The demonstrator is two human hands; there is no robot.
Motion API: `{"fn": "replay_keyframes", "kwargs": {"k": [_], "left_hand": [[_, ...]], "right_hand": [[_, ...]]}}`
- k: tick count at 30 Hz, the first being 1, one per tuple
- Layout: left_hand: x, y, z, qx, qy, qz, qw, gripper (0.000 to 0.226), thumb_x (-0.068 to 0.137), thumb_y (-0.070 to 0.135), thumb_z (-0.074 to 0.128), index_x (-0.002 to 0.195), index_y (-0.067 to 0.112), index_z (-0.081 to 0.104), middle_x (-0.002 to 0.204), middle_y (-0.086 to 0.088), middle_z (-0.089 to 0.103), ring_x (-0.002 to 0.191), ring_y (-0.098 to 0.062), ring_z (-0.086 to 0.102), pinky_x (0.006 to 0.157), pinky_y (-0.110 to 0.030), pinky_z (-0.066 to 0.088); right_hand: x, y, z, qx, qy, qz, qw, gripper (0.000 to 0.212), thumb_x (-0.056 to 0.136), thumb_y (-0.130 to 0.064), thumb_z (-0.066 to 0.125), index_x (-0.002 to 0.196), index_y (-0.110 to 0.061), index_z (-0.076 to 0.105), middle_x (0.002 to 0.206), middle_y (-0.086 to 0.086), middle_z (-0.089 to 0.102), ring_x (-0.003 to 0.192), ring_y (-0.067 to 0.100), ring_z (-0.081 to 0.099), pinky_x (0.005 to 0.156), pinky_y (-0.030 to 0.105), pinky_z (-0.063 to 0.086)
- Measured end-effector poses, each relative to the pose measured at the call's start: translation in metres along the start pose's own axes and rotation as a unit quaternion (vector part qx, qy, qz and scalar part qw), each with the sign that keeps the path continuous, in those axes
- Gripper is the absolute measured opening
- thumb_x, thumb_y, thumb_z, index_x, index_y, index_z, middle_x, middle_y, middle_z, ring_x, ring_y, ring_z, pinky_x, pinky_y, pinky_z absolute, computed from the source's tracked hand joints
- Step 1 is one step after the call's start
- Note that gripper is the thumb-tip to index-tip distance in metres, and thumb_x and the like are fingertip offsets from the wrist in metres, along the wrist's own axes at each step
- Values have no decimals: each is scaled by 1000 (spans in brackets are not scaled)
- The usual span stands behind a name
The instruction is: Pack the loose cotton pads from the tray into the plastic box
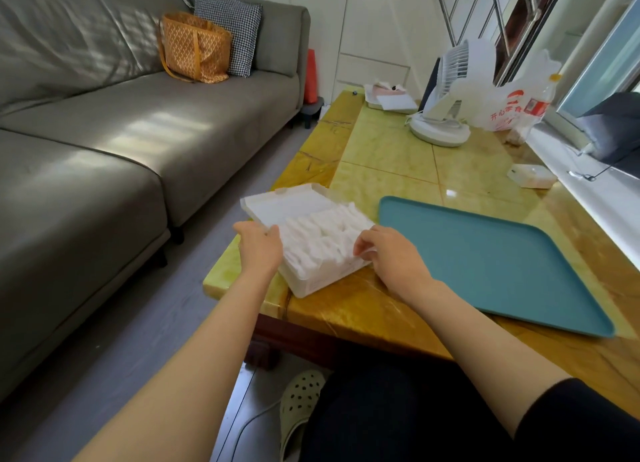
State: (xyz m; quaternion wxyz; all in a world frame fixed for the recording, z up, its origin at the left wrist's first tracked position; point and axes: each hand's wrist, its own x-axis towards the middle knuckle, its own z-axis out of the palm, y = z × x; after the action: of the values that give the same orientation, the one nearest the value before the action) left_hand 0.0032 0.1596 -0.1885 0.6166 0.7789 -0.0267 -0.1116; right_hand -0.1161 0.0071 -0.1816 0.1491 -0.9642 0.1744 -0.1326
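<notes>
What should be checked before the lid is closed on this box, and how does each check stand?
1. The pads are inside the box: ok, packed in rows.
2. The tray is free of pads: ok, none show on it.
3. The pads sit below the rim: cannot tell.
4. The lid is free to swing: ok, it lies open behind the box.
5. The left hand steadies the box: ok, it holds the left wall.
6. The right hand is out of the lid's path: not ok, its fingers curl over the right rim.
</notes>
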Motion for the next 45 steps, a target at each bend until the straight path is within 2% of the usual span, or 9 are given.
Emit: {"fn": "replay_keyframes", "kwargs": {"k": [2,6,8,13,18,23,28,38,45], "left_hand": [[-3,0,2,-25,2,20,999,26,94,4,49,104,8,25,89,-1,47,95,-25,52,68,-27,36],[-5,9,-4,22,48,143,988,50,85,-5,57,126,10,32,102,4,51,95,-17,50,79,-27,38],[-8,14,-7,87,38,249,964,52,80,-8,58,124,15,42,105,8,55,104,-19,52,94,-35,37],[-41,16,-5,249,-27,428,868,24,83,14,62,107,17,60,109,3,61,106,-20,51,85,-27,27],[-57,-8,-5,354,-96,407,836,36,85,22,63,120,19,55,119,3,53,114,-19,45,92,-28,28],[-59,-11,-8,370,-101,399,833,39,87,8,59,124,18,54,123,1,49,116,-20,42,94,-28,30],[-48,-7,-10,392,-102,401,822,40,85,-2,55,121,15,55,122,-2,51,112,-23,43,88,-30,33],[-49,-14,-7,396,-78,425,810,33,77,-9,63,104,9,64,103,-9,59,96,-32,51,79,-40,39],[-48,-8,4,471,-50,421,773,27,73,4,69,99,10,63,97,-11,56,88,-32,53,69,-39,38]], "right_hand": [[0,1,0,0,1,7,1000,36,81,13,48,80,-22,59,91,-4,58,83,8,56,77,31,49],[-2,2,2,17,2,22,1000,33,84,9,51,80,-23,60,88,-7,56,72,-2,47,70,15,41],[-2,1,3,40,3,27,999,29,84,8,53,81,-19,62,90,-6,57,72,-3,46,65,10,36],[-6,-2,4,160,39,54,985,15,81,-1,64,90,-13,65,91,-5,62,89,10,56,84,20,45],[-18,-2,0,201,86,66,974,16,84,1,59,95,-10,59,95,0,60,92,12,56,89,29,49],[-21,-4,-6,-19,61,13,998,36,88,1,49,120,-16,55,123,1,50,113,18,45,79,32,45],[-19,-1,0,-47,41,-28,998,54,87,10,46,134,-14,51,137,0,49,127,18,44,96,30,42],[-27,7,19,-71,119,-84,987,50,72,15,62,118,-5,63,115,11,64,105,31,64,70,41,58],[-23,8,11,-4,45,-51,998,47,88,3,48,133,-11,49,131,5,47,124,20,39,92,33,46]]}}
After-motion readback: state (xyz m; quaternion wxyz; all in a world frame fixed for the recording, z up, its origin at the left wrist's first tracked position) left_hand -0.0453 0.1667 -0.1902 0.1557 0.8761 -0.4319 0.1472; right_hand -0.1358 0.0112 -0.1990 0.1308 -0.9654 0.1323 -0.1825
